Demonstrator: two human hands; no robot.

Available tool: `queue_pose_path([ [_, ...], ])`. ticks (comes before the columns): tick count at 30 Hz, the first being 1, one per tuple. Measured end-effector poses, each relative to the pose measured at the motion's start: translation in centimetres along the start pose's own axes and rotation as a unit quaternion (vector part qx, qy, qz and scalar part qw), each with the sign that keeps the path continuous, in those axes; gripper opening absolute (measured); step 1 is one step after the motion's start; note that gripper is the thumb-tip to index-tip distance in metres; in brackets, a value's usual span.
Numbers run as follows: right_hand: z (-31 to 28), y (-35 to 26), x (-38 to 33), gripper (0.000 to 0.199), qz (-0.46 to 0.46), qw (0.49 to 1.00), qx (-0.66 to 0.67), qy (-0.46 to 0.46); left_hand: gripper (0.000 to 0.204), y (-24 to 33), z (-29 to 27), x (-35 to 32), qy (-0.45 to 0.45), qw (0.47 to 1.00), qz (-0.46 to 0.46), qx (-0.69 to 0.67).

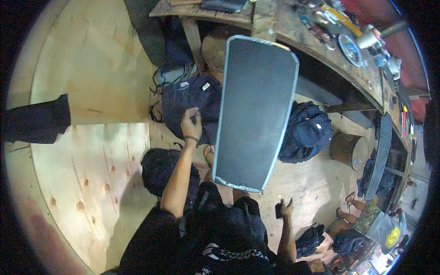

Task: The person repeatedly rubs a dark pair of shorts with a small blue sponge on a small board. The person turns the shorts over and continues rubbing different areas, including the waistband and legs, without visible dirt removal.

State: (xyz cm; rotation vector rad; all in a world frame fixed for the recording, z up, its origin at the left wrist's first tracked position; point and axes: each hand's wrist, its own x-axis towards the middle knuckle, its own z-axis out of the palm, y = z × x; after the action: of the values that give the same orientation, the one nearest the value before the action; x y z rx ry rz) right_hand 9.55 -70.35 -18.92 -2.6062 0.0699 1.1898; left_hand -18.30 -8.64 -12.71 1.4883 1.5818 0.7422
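Note:
A long dark grey board (pixel 256 114) with a pale, worn rim reaches from the workbench toward my lap. Left of it is my left hand (pixel 191 124), a dark band at its wrist, over a pile of dark blue denim garments (pixel 172 107). Its fingers are curled round something small and dark that I cannot make out. My right hand (pixel 286 210) hangs low beyond the board's near right corner. A small black block (pixel 278 211) is in its grip, with some fingers sticking out. Neither hand touches the board.
A cluttered wooden workbench (pixel 321 57) runs along the far right, bearing tools and a cup (pixel 368 38). More denim (pixel 305 133) lies right of the board, near a round wooden stool (pixel 349 151). Dark cloth (pixel 158 169) lies left. Another person (pixel 382 229) is at lower right.

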Motion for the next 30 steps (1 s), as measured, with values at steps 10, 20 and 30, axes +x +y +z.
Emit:
queue_pose_path([
  [10, 6.7, -2.2, -13.0, 0.100, -0.042, 0.995, -0.095, 0.003, 0.098, -9.5, 3.1, 20.2, -0.284, 0.777, 0.074, 0.557],
  [20, 4.6, -22.5, -24.0, 0.065, -0.341, 0.902, -0.190, -0.182, 0.037, -2.4, -5.2, -17.7, -0.622, 0.631, 0.407, 0.221],
  [30, -6.7, -30.9, -16.9, 0.042, -0.368, 0.897, -0.175, -0.174, 0.049, 10.7, -9.3, -14.3, -0.257, 0.750, 0.600, 0.109],
])
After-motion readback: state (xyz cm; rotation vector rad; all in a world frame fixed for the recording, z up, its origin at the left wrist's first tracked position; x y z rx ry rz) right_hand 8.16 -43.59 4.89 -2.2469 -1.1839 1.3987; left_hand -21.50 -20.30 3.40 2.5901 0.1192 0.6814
